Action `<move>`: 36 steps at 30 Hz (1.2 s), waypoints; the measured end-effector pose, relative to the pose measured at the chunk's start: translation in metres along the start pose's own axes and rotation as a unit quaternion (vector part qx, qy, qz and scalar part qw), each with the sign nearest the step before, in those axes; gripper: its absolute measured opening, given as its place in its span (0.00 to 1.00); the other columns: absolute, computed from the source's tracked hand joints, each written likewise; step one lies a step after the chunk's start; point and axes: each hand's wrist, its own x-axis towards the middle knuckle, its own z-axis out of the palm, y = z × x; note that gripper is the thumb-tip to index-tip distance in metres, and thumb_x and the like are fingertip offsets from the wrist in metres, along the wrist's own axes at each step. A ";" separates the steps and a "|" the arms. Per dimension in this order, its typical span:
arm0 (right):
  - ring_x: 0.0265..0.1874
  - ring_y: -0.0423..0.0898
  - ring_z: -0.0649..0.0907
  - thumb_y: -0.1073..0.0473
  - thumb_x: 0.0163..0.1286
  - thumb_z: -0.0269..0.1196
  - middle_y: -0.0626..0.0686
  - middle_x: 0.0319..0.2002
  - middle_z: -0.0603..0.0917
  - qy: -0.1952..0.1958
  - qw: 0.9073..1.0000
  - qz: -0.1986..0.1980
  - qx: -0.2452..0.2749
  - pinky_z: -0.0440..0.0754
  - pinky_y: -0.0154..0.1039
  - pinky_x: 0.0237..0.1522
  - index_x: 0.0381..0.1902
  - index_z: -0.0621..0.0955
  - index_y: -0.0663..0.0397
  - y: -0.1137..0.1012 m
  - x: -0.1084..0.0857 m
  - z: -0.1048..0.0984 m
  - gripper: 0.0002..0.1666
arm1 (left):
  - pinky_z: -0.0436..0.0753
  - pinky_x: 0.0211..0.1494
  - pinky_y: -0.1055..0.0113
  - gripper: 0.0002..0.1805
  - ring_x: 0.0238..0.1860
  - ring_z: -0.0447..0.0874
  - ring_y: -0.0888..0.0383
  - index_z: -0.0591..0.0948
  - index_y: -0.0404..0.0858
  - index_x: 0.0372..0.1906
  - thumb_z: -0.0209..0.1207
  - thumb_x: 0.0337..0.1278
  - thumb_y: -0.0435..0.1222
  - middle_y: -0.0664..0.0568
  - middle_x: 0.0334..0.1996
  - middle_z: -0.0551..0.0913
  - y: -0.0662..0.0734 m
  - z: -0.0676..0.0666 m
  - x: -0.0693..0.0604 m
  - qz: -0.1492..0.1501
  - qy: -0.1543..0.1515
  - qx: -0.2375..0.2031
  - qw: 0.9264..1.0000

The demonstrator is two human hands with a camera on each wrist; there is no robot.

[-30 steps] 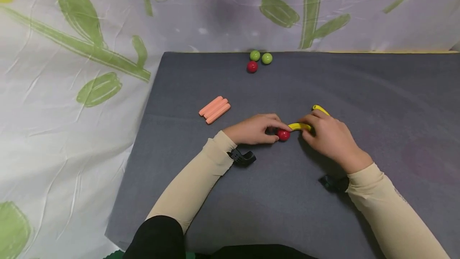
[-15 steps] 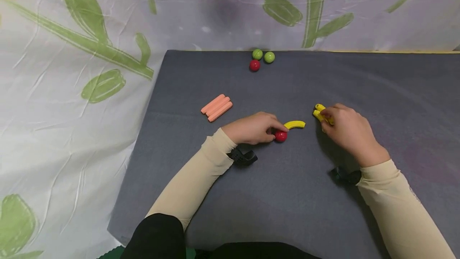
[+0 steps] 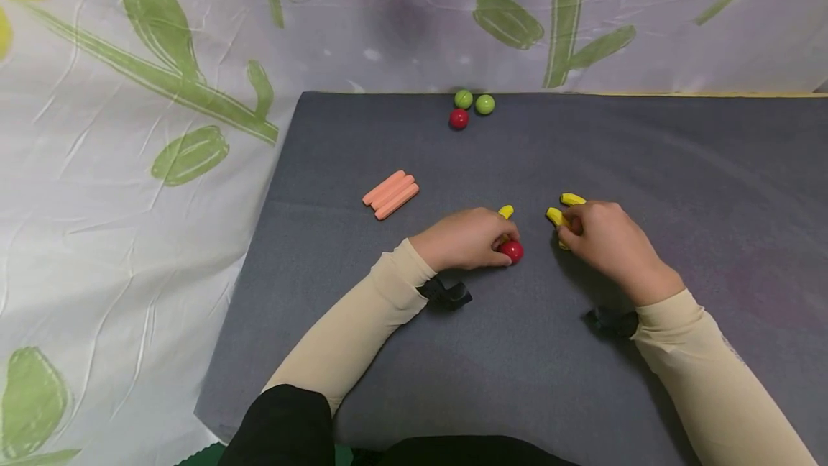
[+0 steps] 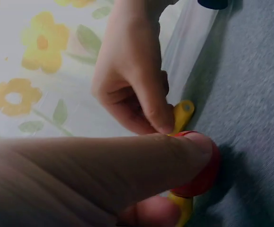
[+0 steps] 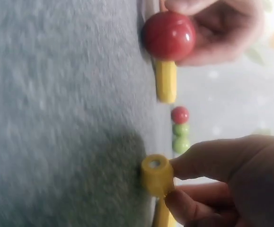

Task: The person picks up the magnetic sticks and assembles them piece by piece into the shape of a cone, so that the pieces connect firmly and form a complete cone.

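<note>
Head view: I've got the left hand (image 3: 462, 239) pinching the near red ball (image 3: 513, 252), right hand (image 3: 611, 247) pinching a yellow banana (image 3: 555, 216); grouping, I'd judge; next calls for careful placing.

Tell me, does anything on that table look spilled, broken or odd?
Nothing stands out: the pink sticks lie side by side, the far red ball and green balls sit together, no spill or damage shows. The right hand partly hides some yellow pieces.
</note>
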 end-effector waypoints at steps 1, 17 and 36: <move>0.19 0.45 0.72 0.62 0.70 0.64 0.48 0.19 0.75 -0.005 1.000 0.004 0.007 0.67 0.41 0.22 0.36 0.85 0.63 -0.001 0.000 0.001 0.08 | 0.74 0.35 0.71 0.14 0.33 0.77 0.62 0.86 0.44 0.53 0.68 0.68 0.45 0.57 0.33 0.80 0.001 0.001 0.001 -0.004 0.001 0.007 1.000; 0.16 0.43 0.76 0.58 0.71 0.66 0.48 0.17 0.80 -0.074 0.987 0.062 0.129 0.72 0.39 0.22 0.62 0.78 0.70 -0.012 0.005 0.015 0.27 | 0.75 0.33 0.70 0.18 0.32 0.77 0.62 0.84 0.46 0.46 0.67 0.67 0.56 0.60 0.33 0.80 0.010 0.013 0.003 -0.017 0.047 0.034 0.998; 0.15 0.48 0.78 0.52 0.79 0.63 0.51 0.22 0.85 -0.099 0.971 0.076 0.202 0.75 0.41 0.22 0.68 0.71 0.65 -0.024 0.013 0.023 0.30 | 0.74 0.32 0.70 0.17 0.31 0.77 0.60 0.78 0.46 0.43 0.71 0.64 0.51 0.56 0.32 0.79 -0.002 0.006 -0.005 -0.051 0.018 0.004 0.999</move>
